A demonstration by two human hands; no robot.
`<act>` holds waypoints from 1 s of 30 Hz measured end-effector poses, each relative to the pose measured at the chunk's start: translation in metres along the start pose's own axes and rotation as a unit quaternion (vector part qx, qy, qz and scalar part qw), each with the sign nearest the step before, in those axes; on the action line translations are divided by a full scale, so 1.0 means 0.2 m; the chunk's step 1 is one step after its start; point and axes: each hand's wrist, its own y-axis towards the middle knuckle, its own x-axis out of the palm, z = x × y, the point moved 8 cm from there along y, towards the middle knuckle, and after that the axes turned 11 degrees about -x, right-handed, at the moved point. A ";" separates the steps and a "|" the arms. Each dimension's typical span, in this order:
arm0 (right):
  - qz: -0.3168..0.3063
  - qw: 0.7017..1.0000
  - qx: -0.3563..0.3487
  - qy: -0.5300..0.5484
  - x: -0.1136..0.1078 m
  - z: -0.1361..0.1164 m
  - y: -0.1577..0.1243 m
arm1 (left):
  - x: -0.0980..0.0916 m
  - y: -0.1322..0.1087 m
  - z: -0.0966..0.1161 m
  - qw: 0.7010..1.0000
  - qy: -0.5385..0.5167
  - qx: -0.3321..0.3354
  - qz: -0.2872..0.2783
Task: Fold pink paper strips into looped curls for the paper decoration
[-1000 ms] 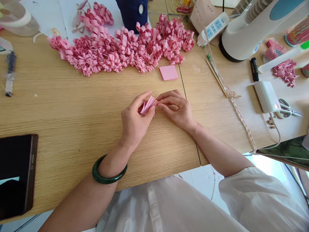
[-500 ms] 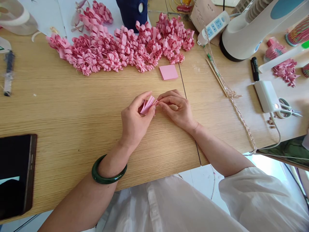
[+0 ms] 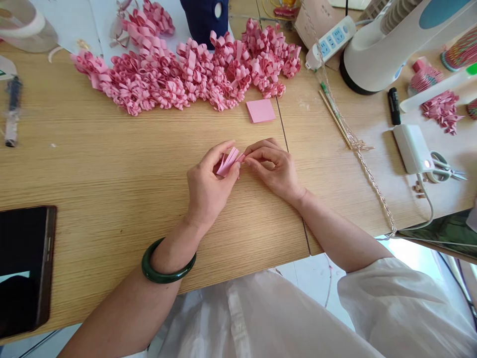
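Observation:
Near the middle of the wooden table (image 3: pixel 112 174), my left hand (image 3: pixel 210 184) grips a pink slitted paper piece (image 3: pixel 228 162) between thumb and fingers, its narrow strips fanned upward. My right hand (image 3: pixel 274 166) is pinched at the right end of the same piece, fingertips beside my left thumb. What exactly the right fingertips hold is small, but it looks like a strip of that paper. A flat stack of pink paper (image 3: pixel 261 111) lies just beyond the hands. Behind it stretches a long heap of looped pink paper flowers (image 3: pixel 179 74).
A tablet (image 3: pixel 24 268) lies at the left edge. To the right are thin sticks (image 3: pixel 335 119), a chain (image 3: pixel 372 184), a black marker (image 3: pixel 394 106), a white adapter (image 3: pixel 413 148) and scissors (image 3: pixel 443 168). A power strip (image 3: pixel 330 42) and a white appliance (image 3: pixel 376 54) stand behind.

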 end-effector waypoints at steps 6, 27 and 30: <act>0.004 1.000 -0.008 -0.004 -0.01 -0.01 0.00 | 0.00 0.00 0.00 1.000 0.007 0.004 0.000; 0.001 0.999 0.031 0.035 0.00 0.00 -0.01 | 0.00 0.00 0.00 0.999 -0.048 -0.012 -0.014; 0.004 0.999 0.024 0.040 0.00 0.00 -0.01 | 0.00 0.00 0.00 0.999 -0.051 -0.012 -0.013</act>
